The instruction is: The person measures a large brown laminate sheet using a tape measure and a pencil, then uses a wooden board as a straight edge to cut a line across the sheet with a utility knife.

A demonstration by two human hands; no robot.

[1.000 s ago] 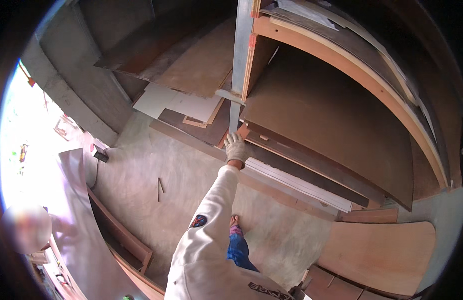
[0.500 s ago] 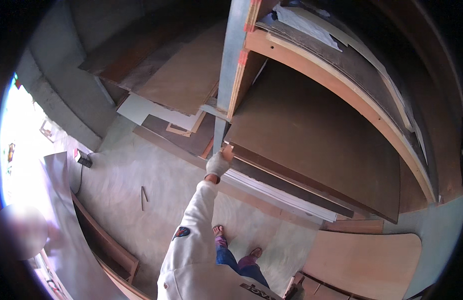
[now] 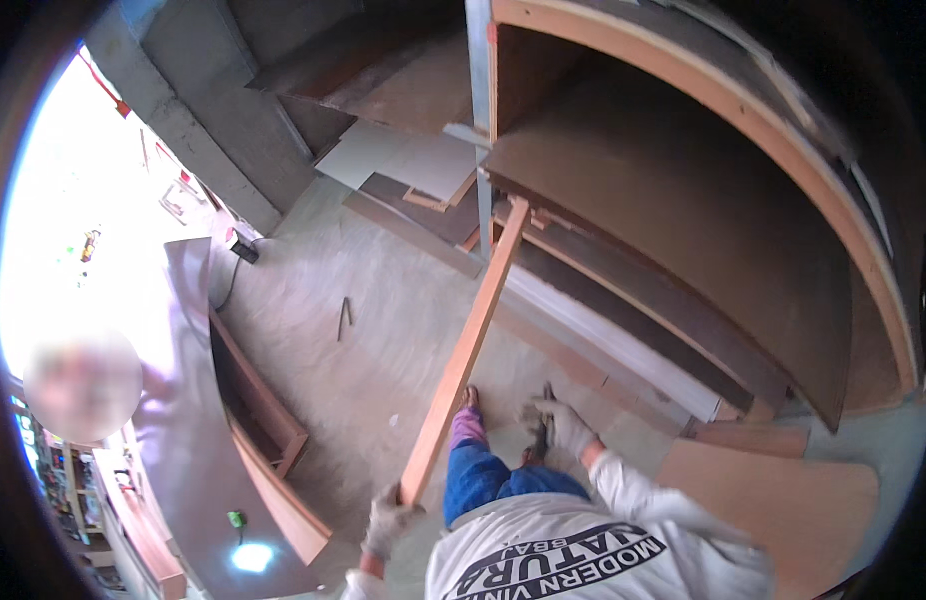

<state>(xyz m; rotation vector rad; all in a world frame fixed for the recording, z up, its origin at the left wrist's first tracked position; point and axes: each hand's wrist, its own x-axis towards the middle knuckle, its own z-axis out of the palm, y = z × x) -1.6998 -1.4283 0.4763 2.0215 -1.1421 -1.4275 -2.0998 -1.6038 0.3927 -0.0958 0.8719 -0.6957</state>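
Observation:
My left hand (image 3: 388,525), in a pale work glove, is closed around the near end of a long, narrow wooden strip (image 3: 468,345). The strip slants away from me, its far end at the edge of the stacked boards under the large brown panel (image 3: 673,270). Over my legs, my gloved right hand (image 3: 565,425) is closed on a dark slim tool (image 3: 545,412), whose exact kind is too small to make out. That hand stays apart from the strip.
A metal post (image 3: 480,90) and curved-looking wooden shelf edge (image 3: 683,70) frame the boards. Grey sheeting (image 3: 188,400) and a wooden drawer-like frame (image 3: 258,400) stand left. A light board (image 3: 773,510) lies right. A thin bent piece (image 3: 344,318) rests on the floor.
My left hand has come back from the shelf toward my body, and the wooden strip now stretches out in it. My right hand with the dark tool has come into fuller view.

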